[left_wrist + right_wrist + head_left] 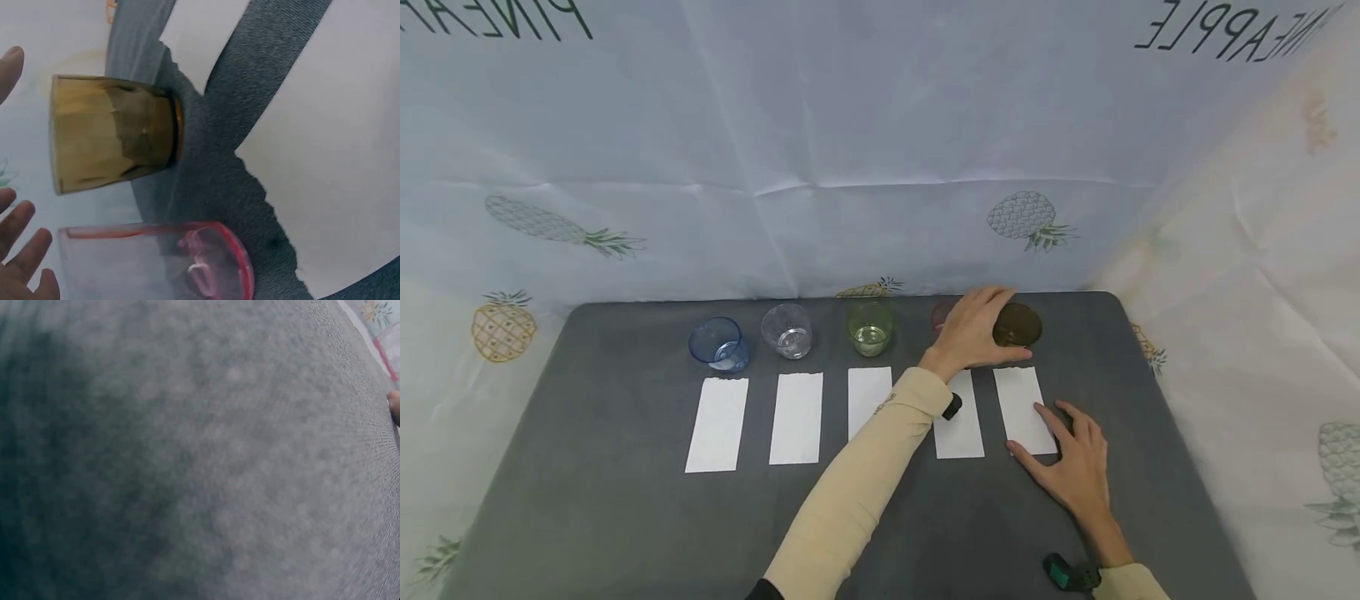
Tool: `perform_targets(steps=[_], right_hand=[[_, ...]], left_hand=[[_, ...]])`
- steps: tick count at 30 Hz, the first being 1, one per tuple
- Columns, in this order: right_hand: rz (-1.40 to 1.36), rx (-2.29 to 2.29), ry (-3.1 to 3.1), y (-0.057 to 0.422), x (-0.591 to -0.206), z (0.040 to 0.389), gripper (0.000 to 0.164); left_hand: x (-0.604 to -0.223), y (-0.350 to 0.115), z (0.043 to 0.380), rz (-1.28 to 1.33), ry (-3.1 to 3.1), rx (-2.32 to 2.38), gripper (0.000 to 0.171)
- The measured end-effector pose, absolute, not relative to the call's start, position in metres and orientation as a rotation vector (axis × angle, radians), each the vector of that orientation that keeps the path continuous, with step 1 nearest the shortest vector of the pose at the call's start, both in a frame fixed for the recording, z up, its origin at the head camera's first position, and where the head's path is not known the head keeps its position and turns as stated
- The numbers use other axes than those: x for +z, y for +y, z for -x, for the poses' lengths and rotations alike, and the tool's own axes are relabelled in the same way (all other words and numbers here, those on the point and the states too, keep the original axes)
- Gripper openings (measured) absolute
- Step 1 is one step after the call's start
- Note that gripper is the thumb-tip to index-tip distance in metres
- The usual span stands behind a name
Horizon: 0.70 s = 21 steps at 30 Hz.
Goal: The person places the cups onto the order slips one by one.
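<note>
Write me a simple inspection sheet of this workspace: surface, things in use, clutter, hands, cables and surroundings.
Surface: dark grey table with rounded far corners.
Job's things: round, see-through tumblers in a row, left to right: blue tumbler, clear tumbler, green tumbler, pink tumbler, amber tumbler; five white rectangular paper strips lie in front.
Clutter: nothing seen.
Left hand: fingers and thumb spread either side of the amber tumbler, a gap showing in the left wrist view.
Right hand: fingers spread, thumb and a fingertip at the rightmost strip's edges.
Cables: nothing seen.
Surroundings: pale cloth printed with pineapples, behind and at both sides.
</note>
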State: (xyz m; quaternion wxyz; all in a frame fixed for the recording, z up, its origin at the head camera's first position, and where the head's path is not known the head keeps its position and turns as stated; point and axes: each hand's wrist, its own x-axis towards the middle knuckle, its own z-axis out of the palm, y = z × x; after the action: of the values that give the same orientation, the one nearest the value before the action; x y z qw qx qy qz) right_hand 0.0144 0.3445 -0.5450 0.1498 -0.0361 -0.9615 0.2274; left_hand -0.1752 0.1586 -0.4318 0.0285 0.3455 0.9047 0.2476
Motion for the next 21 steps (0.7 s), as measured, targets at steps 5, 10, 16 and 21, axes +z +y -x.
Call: perform_targets(steps=[5, 10, 16, 21], right_hand=[[0.108, 0.654, -2.765, 0.344, -0.544, -0.015, 0.075], [0.105, 0.653, -2.755, 0.343, -0.543, -0.015, 0.075], [0.1, 0.653, -2.75, 0.342, -0.544, -0.015, 0.075], [0.104, 0.654, -2.747, 0.343, -0.544, -0.015, 0.075]], left_hand=[[-0.436, 0.163, 0.176, -1.049, 2.813, 0.638, 0.1], [-0.439, 0.167, 0.178, -1.003, 2.833, 0.552, 0.098], [-0.439, 0.174, 0.178, -0.936, 2.886, 0.422, 0.097], [-0.439, 0.178, 0.178, -0.919, 2.903, 0.376, 0.093]])
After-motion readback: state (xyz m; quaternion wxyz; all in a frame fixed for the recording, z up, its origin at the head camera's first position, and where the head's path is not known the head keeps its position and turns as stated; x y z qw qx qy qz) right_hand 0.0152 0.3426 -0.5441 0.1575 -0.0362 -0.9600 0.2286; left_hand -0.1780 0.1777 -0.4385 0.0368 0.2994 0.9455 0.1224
